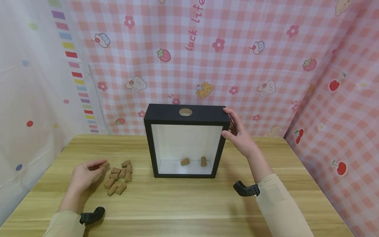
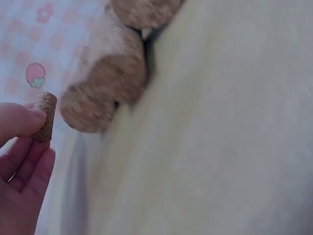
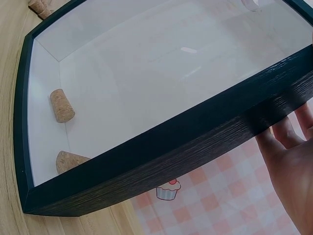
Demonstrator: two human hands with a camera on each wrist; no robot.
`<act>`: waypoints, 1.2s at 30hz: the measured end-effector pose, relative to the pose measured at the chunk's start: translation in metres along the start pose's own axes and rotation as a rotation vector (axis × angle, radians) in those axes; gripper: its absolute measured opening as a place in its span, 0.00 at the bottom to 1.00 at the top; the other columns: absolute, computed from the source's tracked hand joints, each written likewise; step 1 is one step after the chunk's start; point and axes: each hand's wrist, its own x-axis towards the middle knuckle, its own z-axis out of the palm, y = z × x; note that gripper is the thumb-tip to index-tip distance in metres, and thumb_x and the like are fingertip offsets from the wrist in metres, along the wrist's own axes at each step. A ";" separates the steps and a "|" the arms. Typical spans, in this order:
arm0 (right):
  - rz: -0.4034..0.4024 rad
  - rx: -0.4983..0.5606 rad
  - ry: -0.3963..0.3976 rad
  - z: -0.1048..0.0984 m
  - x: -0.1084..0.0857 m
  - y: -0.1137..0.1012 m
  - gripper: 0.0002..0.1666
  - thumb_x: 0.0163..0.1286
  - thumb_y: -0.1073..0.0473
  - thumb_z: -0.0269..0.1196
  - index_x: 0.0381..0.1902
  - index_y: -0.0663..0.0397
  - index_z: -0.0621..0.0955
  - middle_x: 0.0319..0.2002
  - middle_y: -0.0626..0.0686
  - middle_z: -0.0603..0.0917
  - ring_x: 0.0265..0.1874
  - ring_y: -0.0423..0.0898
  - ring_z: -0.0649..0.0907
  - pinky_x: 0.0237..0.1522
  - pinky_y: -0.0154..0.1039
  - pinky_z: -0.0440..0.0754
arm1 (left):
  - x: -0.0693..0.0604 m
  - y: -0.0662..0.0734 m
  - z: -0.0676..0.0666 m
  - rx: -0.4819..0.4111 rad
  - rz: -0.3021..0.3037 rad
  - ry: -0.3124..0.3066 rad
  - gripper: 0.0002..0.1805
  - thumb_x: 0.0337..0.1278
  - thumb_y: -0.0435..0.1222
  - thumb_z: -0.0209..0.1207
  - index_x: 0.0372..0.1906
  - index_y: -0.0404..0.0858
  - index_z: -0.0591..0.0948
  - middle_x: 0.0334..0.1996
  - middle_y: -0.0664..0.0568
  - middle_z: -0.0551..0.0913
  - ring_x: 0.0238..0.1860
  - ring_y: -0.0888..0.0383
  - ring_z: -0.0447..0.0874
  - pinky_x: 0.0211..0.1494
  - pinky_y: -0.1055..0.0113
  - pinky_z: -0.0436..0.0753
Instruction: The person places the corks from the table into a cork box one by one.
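Note:
My left hand [image 1: 88,174] pinches a cork [image 2: 46,116] between thumb and fingers, at the left side of a loose pile of corks [image 1: 115,178] on the table. A black shadow-box frame [image 1: 187,115] with a clear front stands upright in the middle, a round hole [image 1: 185,112] in its top. Inside, one cork [image 1: 185,161] lies on its side and another cork [image 1: 203,161] stands on end. My right hand [image 1: 240,137] grips the frame's upper right corner, thumb at the front edge and fingers over the top and behind.
The wood-grain table [image 1: 177,204] runs back to a pink checked curtain [image 1: 189,65], with a white dotted curtain [image 1: 35,82] at the left. Black wrist cameras [image 1: 246,189] are strapped to both sleeves.

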 end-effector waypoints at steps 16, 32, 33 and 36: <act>-0.003 0.005 0.003 0.000 0.000 0.001 0.38 0.71 0.55 0.65 0.73 0.33 0.61 0.71 0.53 0.62 0.65 0.50 0.68 0.58 0.35 0.73 | 0.006 0.063 -0.001 -0.087 0.230 0.107 0.16 0.63 0.33 0.64 0.53 0.30 0.84 0.48 0.41 0.83 0.40 0.77 0.76 0.41 0.82 0.78; 0.003 0.011 0.003 0.000 0.000 0.001 0.38 0.71 0.56 0.64 0.73 0.33 0.61 0.72 0.53 0.61 0.66 0.50 0.66 0.59 0.35 0.73 | 0.008 0.157 -0.020 -0.263 0.535 0.201 0.15 0.56 0.18 0.62 0.49 0.27 0.85 0.47 0.47 0.84 0.45 0.69 0.81 0.50 0.80 0.78; 0.004 0.009 0.003 0.000 0.000 0.001 0.38 0.71 0.57 0.64 0.73 0.33 0.61 0.72 0.53 0.61 0.66 0.49 0.66 0.59 0.35 0.73 | 0.007 0.165 -0.022 -0.268 0.551 0.204 0.15 0.55 0.18 0.62 0.49 0.27 0.85 0.47 0.47 0.85 0.45 0.68 0.81 0.51 0.79 0.78; 0.005 0.010 0.002 0.000 0.001 0.001 0.38 0.71 0.57 0.64 0.73 0.33 0.61 0.72 0.53 0.61 0.66 0.49 0.66 0.59 0.35 0.73 | 0.007 0.185 -0.027 -0.265 0.587 0.215 0.15 0.55 0.18 0.63 0.48 0.28 0.86 0.46 0.46 0.85 0.46 0.66 0.81 0.54 0.78 0.77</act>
